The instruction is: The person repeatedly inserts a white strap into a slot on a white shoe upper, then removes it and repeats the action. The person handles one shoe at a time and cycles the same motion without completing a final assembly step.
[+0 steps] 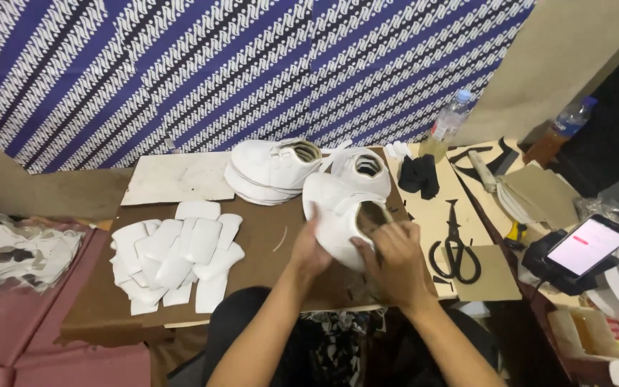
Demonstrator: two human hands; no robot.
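**White shoe upper held in both hands above a brown board**

A white shoe upper [342, 215] is gripped at the centre of the view, just over the near edge of the brown work board [266, 251]. The left hand [309, 251] is closed on its left flank, fingers curled round the material. The right hand [395, 261] is set at 3 o'clock of the piece — its fingers are bent together and hooked over the rim of the opening, the thumb pressed to the outer side.

At 12 o'clock of the held upper, two more white uppers [274, 168] are stood together at the far side of the board, one touching the other. At 9 o'clock, a heap of white cut pieces [177, 254] is spread in overlapping layers. At 3 o'clock, black scissors [455, 251] are laid on a pale card sheet [492, 276], well apart from the hands. Farther off at 1 o'clock, a stack of black pieces [420, 175] and a clear plastic bottle [450, 118] are seen; at 3 o'clock — beyond the scissors — a lit phone [587, 245] is propped.
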